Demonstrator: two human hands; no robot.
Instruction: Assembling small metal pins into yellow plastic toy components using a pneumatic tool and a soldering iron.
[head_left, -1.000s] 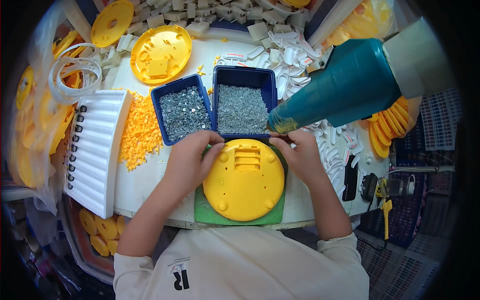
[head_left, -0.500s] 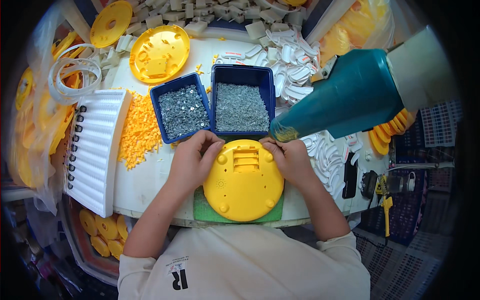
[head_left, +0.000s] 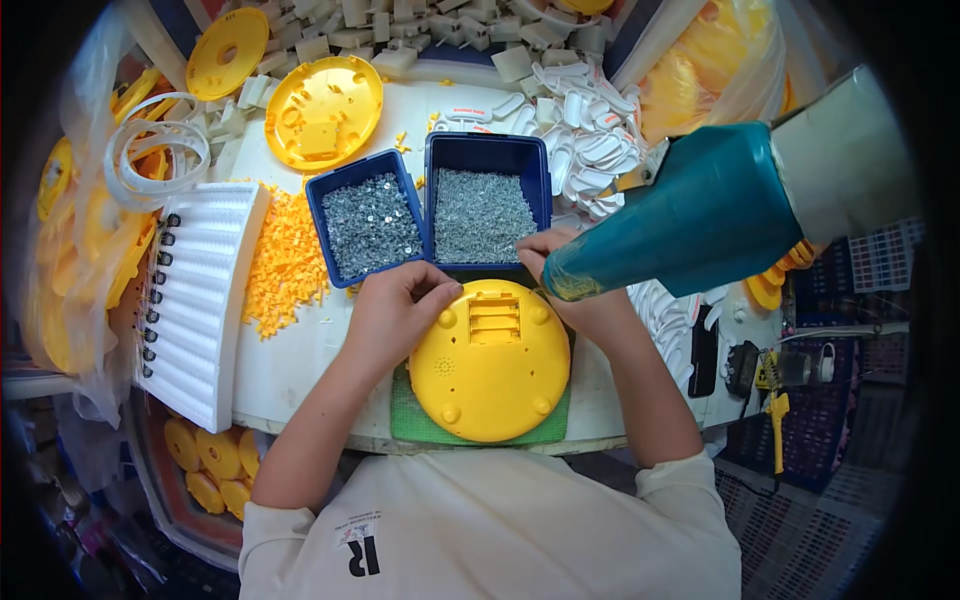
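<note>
From the head camera I see my left hand (head_left: 395, 310) with fingers curled, pressing the yellow disc's (head_left: 490, 365) upper-left rim. The disc lies on the green mat (head_left: 415, 420). My right hand (head_left: 570, 275) reaches over the screw bin (head_left: 485, 210); I cannot tell its grip.

A white ribbed panel (head_left: 195, 300) lies left of loose orange bits (head_left: 285, 262), with white plastic pieces (head_left: 590, 125) heaped beyond.

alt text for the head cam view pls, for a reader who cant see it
Seen from above, a person's left hand and right hand rest on the far edge of a round yellow plastic housing lying on a green mat. Behind it stand two blue trays of small metal screws, with a teal tool hanging at right.
</note>
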